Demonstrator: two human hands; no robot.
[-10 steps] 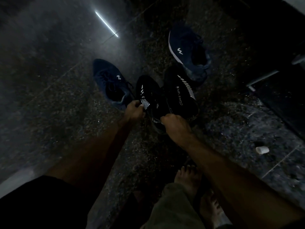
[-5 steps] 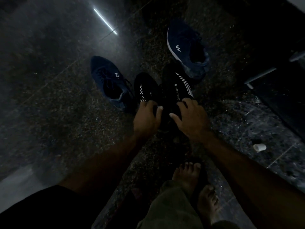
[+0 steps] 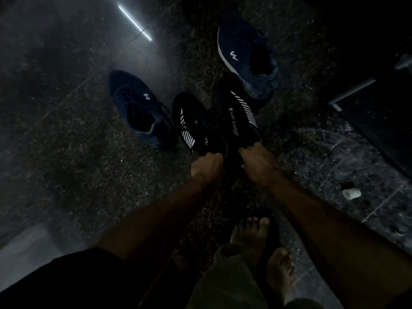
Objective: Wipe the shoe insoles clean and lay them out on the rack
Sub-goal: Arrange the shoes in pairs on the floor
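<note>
Two black shoes with white stripes lie side by side on the dark speckled floor. My left hand [image 3: 208, 167] grips the heel of the left black shoe [image 3: 191, 124]. My right hand [image 3: 256, 161] grips the heel of the right black shoe [image 3: 236, 112]. A blue shoe [image 3: 136, 108] lies to their left and another blue shoe [image 3: 245, 56] lies farther back on the right. No insole shows in this dim light; the insides of the shoes are dark.
A small white cylinder [image 3: 351, 194] lies on the floor at the right. A dark cabinet with a pale edge [image 3: 352, 90] stands at the far right. My bare feet [image 3: 252, 239] and an olive cloth [image 3: 225, 279] are below. A bright light streak [image 3: 134, 22] reflects on the floor.
Both hands were spread over the back of the black shoes half a second ago; now they have drawn back and closed round the two heels.
</note>
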